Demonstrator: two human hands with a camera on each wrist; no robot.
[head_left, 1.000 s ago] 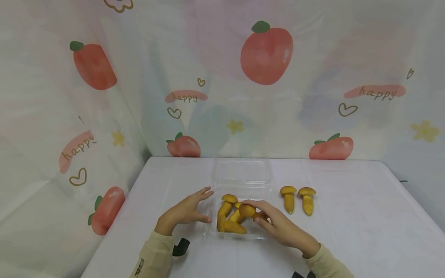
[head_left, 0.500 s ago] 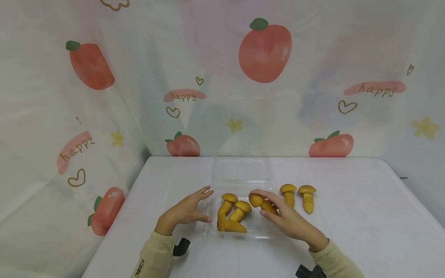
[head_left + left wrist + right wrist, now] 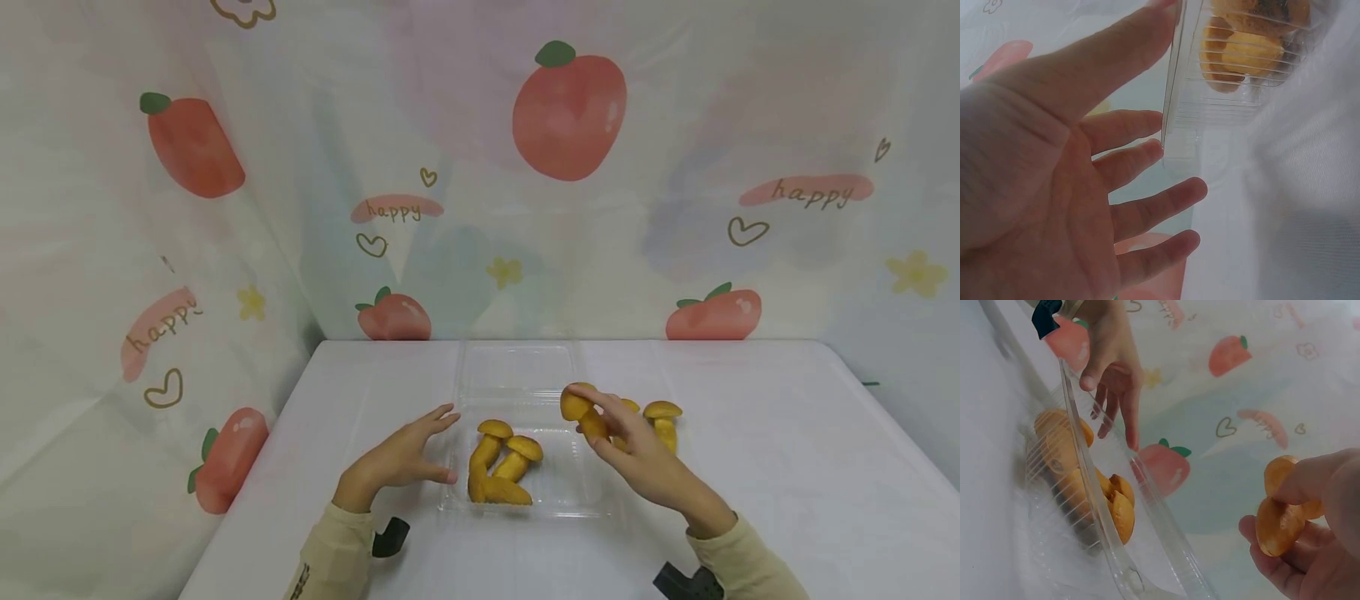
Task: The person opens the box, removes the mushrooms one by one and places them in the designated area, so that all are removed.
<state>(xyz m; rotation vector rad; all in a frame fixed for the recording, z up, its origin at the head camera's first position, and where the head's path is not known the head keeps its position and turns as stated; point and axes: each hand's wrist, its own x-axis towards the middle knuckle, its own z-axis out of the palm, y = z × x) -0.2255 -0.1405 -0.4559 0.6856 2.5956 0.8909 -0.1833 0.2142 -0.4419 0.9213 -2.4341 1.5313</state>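
My right hand [image 3: 648,462] pinches a yellow-brown mushroom [image 3: 576,406] between thumb and fingers, raised above the right side of a clear plastic clamshell box [image 3: 558,507]. In the right wrist view the held mushroom [image 3: 1280,526] is partly covered by the thumb. Other mushrooms [image 3: 517,461] lie in the left half of the box. Beside the box's left wall is my left hand [image 3: 397,458], fingers extended and thumb apart. The left wrist view shows its fingertips at the box's rim [image 3: 1175,81]; whether they press on it I cannot tell.
The box's lid [image 3: 520,368] lies folded back toward the wall. Two more mushrooms stand right of the box, one mostly behind my right hand and the other mushroom [image 3: 663,412] farther right. A printed cloth [image 3: 465,167] hangs behind the white table [image 3: 787,467].
My right hand has lifted the mushroom from above the others in the box, moving it up and to the right. My left hand has stayed in place.
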